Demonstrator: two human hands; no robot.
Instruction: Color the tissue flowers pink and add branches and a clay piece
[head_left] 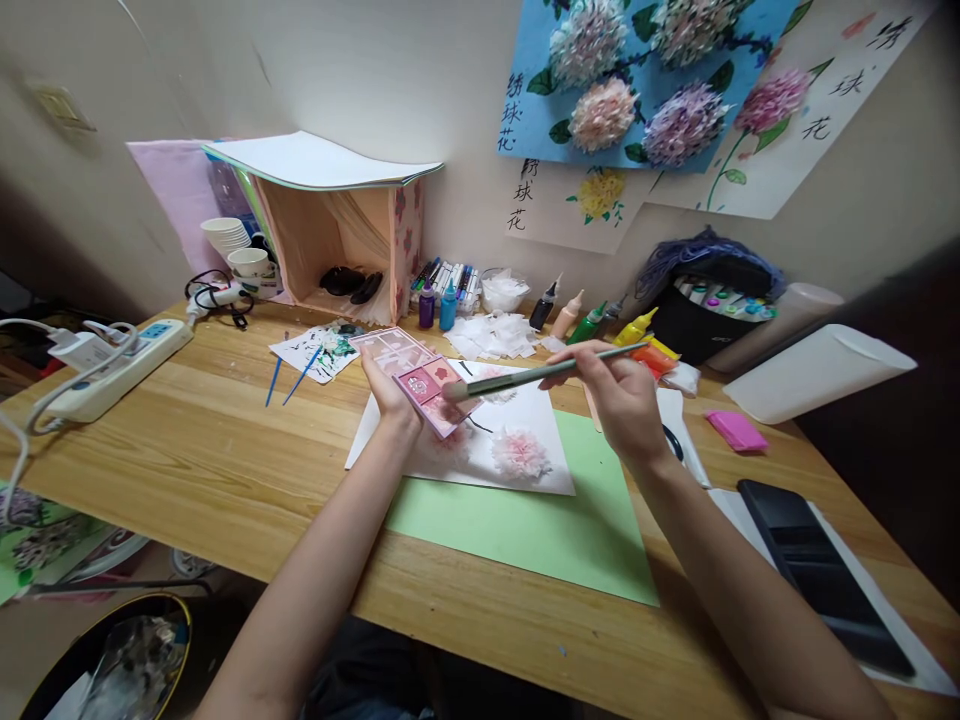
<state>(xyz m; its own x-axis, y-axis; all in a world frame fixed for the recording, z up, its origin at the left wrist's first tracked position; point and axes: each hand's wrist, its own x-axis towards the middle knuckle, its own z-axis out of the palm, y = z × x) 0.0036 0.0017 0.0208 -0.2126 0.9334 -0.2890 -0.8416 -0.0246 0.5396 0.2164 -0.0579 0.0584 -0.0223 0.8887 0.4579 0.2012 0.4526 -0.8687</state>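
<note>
Here, the left hand (390, 390) clasps a pink palette (421, 386), the right hand (619, 394) a long brush (517, 378).

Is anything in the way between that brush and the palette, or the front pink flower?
Nothing visible blocks the brush, in the right hand, from the palette, in the left hand; whether its bristles touch it, I can't tell. The front flower lies uncovered too, with the palette off to its left.

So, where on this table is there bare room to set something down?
The widest bare wood lies between the power strip and the left forearm, nearer than the paint-smeared card. A narrower band runs between the green sheet and front edge. Crowded: the back, with paint bottles and paper scraps.
</note>
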